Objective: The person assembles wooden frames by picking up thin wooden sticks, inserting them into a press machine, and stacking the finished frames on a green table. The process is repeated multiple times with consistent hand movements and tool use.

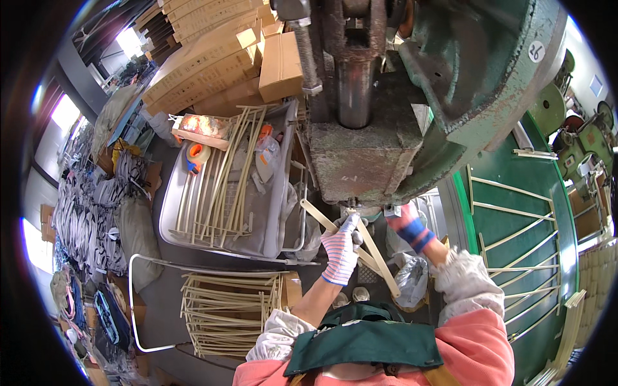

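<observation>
My left hand (340,255), in a pink-and-white striped glove with a blue cuff, is closed round cream-coloured flat bars with rounded ends. One bar (380,257) slants down to the right of it, and another end (317,214) sticks out to its upper left. The fingertips reach up beneath the ram of a worn green press (367,161). My right hand (409,226), in a red and blue glove, is beside a small metal block (392,211) under the press. Its fingers are smeared and partly hidden, so I cannot make out a hold.
On the left, a grey tub (267,222) bears cream bars, a tape roll (197,153) and a small box. Below it lies a stack of bars (228,309). A green table (502,238) on the right carries more bars. Cardboard boxes (206,71) are piled behind.
</observation>
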